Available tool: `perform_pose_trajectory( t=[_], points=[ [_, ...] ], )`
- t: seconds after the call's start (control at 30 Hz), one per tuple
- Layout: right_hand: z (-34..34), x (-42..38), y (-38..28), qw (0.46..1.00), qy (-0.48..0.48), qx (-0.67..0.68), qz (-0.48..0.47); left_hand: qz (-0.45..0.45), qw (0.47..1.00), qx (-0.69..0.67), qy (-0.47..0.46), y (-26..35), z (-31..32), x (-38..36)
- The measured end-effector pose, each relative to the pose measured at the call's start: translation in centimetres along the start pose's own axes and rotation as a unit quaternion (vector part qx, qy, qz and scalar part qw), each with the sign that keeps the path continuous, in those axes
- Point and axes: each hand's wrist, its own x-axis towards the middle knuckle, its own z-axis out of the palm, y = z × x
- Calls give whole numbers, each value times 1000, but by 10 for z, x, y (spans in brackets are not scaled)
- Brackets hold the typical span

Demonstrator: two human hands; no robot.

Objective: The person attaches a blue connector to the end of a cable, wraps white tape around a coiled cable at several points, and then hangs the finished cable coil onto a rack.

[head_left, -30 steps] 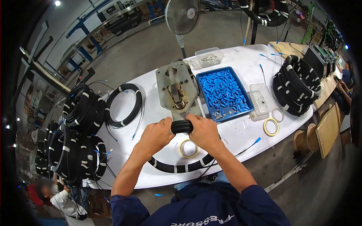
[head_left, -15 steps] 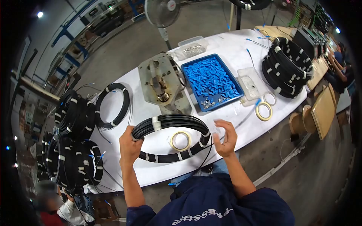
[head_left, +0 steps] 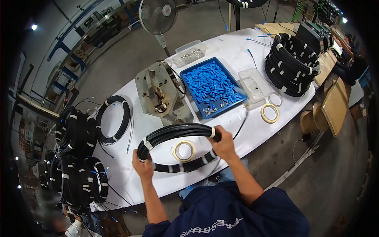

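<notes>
Both hands grip a coil of black cable (head_left: pixel 177 131) bound at intervals with white tape, tilted above the table's near edge. My left hand (head_left: pixel 143 166) is closed round the coil's left side. My right hand (head_left: pixel 224 144) wraps round its right side, near a white tape band. A loose cable end runs from the right of the coil toward the blue tray. Seen through the coil's opening, a roll of masking tape (head_left: pixel 183 151) lies on the white table (head_left: pixel 130 158).
Behind the coil stands a metal press (head_left: pixel 158 94), beside a blue tray (head_left: pixel 207 113) of blue connectors. More taped coils (head_left: pixel 290 67) are stacked at right, others (head_left: pixel 77 158) at left. Clear plastic boxes (head_left: pixel 252 85) and tape rolls (head_left: pixel 269 113) lie nearby. A fan (head_left: pixel 158 15) stands behind.
My right hand, open and apart from the coil before, has closed on its right side. The coil has turned, its tape bands shifting. The whole view has moved slightly.
</notes>
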Motion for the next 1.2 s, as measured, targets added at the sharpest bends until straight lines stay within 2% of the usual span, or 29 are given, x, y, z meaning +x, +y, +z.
perform_pose_trajectory(
  t=[0.07,0.13,0.2,0.27,0.33,0.4,0.43,0.47,0.53,0.57,0.6,0.63,0.7,0.8,0.87,0.9,0.93,1.0,1.07,1.13,1.2],
  points=[
    [-19,17,-17,998,-40,-27,-43,-71,996,-46,-36,15,11,-12],
    [-32,33,-24,992,-69,-60,-88,-97,992,-48,-69,23,22,-18],
    [-42,45,-30,982,-100,-100,-128,-87,992,-37,-88,22,23,-16],
    [-44,53,-35,972,-115,-133,-155,-68,983,48,-165,39,24,-7],
    [-41,63,-43,961,-130,-161,-185,-70,989,-3,-131,32,36,-4],
    [-35,68,-50,949,-123,-198,-211,-109,994,-16,-17,29,54,-3],
    [-31,70,-55,946,-119,-213,-213,-84,994,-57,36,19,64,-5],
    [-27,71,-60,947,-118,-208,-213,-64,993,-68,66,10,70,-5],
    [-19,75,-69,931,-135,-274,-200,-87,986,-90,113,-13,75,-8],
    [-13,76,-68,926,-92,-249,-268,-88,986,-87,108,-17,73,-10],
    [-9,76,-73,927,-90,-249,-264,-122,978,-116,125,-12,72,-12],
    [-7,77,-82,912,-66,-187,-359,-156,967,-144,142,-9,72,-13],
    [-11,79,-86,845,-46,-65,-529,-163,963,-153,148,-11,69,-15],
    [-28,65,-66,814,13,45,-579,-173,956,-171,165,-14,66,-16],
    [-47,53,-49,843,134,-47,-518,-196,943,-203,176,-22,61,-19],
    [-54,49,-43,869,160,-71,-462,-202,939,-206,187,-22,60,-19],
    [-59,36,-33,908,182,-101,-365,-212,934,-203,201,-20,60,-19],
    [-50,2,28,953,226,-35,-200,-221,919,-259,198,-34,53,-24],
    [-22,-29,58,985,157,14,-74,-229,904,-291,212,-36,51,-27],
    [-3,-27,24,997,47,7,-54,-230,904,-294,206,-39,50,-32],
    [26,-22,37,974,-10,224,29,-237,898,-303,214,-39,55,-40]
  ],
)
